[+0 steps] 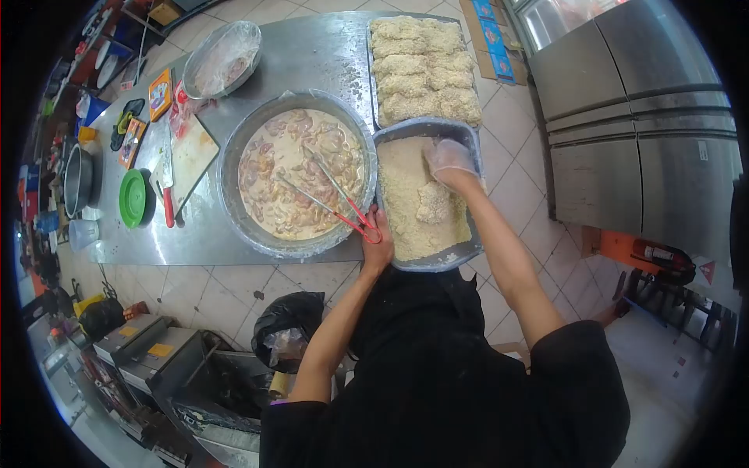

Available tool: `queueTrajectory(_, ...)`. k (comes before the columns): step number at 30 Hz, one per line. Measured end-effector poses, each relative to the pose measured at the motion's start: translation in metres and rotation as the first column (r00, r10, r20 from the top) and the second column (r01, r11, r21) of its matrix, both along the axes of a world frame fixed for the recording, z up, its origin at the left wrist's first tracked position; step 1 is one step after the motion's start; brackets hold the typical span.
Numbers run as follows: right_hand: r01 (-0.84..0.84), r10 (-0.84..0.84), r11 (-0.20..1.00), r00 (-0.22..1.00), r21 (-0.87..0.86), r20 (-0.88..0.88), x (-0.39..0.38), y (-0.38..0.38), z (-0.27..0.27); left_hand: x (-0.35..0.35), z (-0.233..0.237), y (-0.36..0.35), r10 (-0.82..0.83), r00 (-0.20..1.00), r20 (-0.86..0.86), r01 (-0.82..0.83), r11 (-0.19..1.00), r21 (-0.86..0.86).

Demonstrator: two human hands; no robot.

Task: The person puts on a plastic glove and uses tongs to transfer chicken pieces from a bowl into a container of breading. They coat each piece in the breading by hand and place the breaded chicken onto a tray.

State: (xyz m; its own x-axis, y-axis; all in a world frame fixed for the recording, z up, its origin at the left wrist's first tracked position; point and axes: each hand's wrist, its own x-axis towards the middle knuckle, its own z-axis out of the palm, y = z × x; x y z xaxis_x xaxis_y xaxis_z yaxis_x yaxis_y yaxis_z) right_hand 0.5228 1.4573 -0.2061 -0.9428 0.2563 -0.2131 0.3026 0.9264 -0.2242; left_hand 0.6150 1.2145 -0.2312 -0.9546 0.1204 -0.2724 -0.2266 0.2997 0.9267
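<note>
My left hand [378, 240] is closed round the red handles of metal tongs [343, 204]. The tongs' tips reach into a large round basin [228, 210] of raw meat pieces [300, 168] in pale, creamy liquid. My right hand [452, 161], in a clear plastic glove, is curled down at the crumbs [406, 183] in a grey tub [449, 260]. What its fingers hold is hidden. Just below that hand, a crumb-coated piece [434, 204] lies on the crumbs. Behind the tub, a tray [371, 90] bears rows of coated pieces [425, 70].
On the steel table [304, 47] stand a plastic-covered bowl [222, 61], a cutting board [195, 156] with a red-handled knife [168, 199], and a green dish [134, 197]. A steel cabinet [593, 117] is at the right. A black bag [289, 324] sits below the table's front edge.
</note>
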Motion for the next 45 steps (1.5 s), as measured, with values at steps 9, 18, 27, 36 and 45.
queueTrajectory(9,0.062,-0.009,0.909,0.992,-0.411,0.130,0.014,0.009,0.029,-0.003,0.017,0.000,-0.019,1.000,0.020,0.019,1.000,0.017)
queueTrajectory(18,-0.013,0.021,0.990,0.998,-0.143,0.054,0.061,-0.049,0.066,0.000,-0.005,0.000,0.001,1.000,0.018,-0.001,1.000,0.019)
queueTrajectory(27,-0.147,0.115,0.986,0.937,-0.075,-0.331,0.071,-0.047,-0.011,0.003,-0.008,0.003,0.053,0.998,-0.037,-0.055,0.998,-0.042)
queueTrajectory(36,-0.072,0.040,0.984,0.980,-0.160,-0.193,0.051,-0.040,0.004,-0.001,0.011,-0.001,-0.025,0.998,0.066,0.022,0.999,0.041)
queueTrajectory(45,-0.085,0.082,0.995,0.995,-0.057,-0.055,0.051,-0.045,-0.018,0.005,-0.007,0.001,0.034,0.999,-0.018,-0.035,0.998,-0.060)
